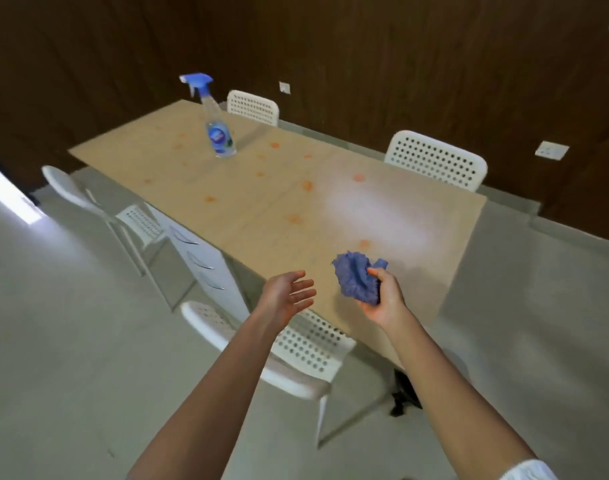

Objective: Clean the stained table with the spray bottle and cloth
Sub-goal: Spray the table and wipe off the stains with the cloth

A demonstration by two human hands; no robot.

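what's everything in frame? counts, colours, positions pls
table: 1, light wood, centre
stains: a dozen or so, orange, scattered over the tabletop
spray bottle: 1, clear with blue trigger, upright at far end of the table
chairs: 4, white perforated, two on each long side
drawer unit: 1, white, under the table
wall sockets: 2, white, dark back wall
cloth: 1, blue, bunched in the right hand
left hand: open, empty
right hand: grips the cloth
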